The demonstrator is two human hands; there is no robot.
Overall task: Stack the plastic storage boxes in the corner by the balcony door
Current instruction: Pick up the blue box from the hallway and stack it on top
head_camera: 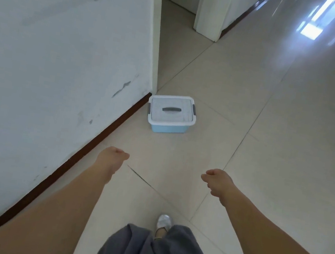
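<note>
Storage box (pixel 171 114), blue with a white clipped lid and grey handle (pixel 171 109), sits on the tiled floor (pixel 270 144) at the wall corner (pixel 154 89), well ahead of both hands. Left hand (pixel 112 159) and right hand (pixel 217 181) hang with fingers loosely curled, holding nothing. Risks: lifting by the handle alone may pop a latch (pixel 194 110); the glossy tiles may slip underfoot; contents unknown.
</note>
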